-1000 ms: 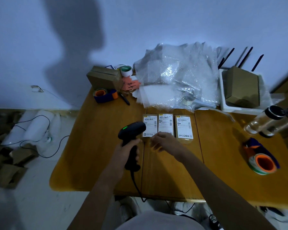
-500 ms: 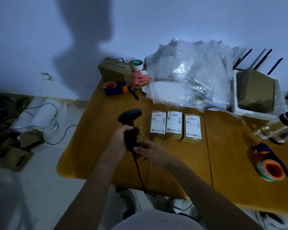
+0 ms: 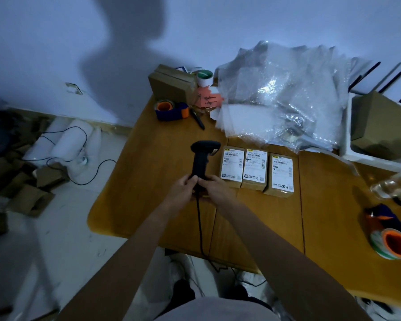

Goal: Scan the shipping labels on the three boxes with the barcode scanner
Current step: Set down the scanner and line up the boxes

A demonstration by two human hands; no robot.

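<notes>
Three small brown boxes with white shipping labels lie side by side on the wooden table [image 3: 148, 181]: the left box [image 3: 232, 166], the middle box [image 3: 254, 168] and the right box [image 3: 281, 173]. A black corded barcode scanner [image 3: 202, 158] stands upright just left of them, its head turned toward the boxes. My left hand [image 3: 183, 188] and my right hand [image 3: 214, 187] both grip the bottom of its handle. The cable drops from the handle over the table's front edge.
A heap of bubble wrap [image 3: 285, 96] fills the back of the table. A cardboard box [image 3: 171, 85], a tape dispenser [image 3: 169, 110] and a pen [image 3: 198, 118] sit at the back left. A white tray [image 3: 350, 156] holds a box; a tape roll [image 3: 391, 244] lies at the right.
The scanner has swung from pointing at the labels to standing upright left of the boxes. My right hand came off the boxes and joined the left hand on the handle.
</notes>
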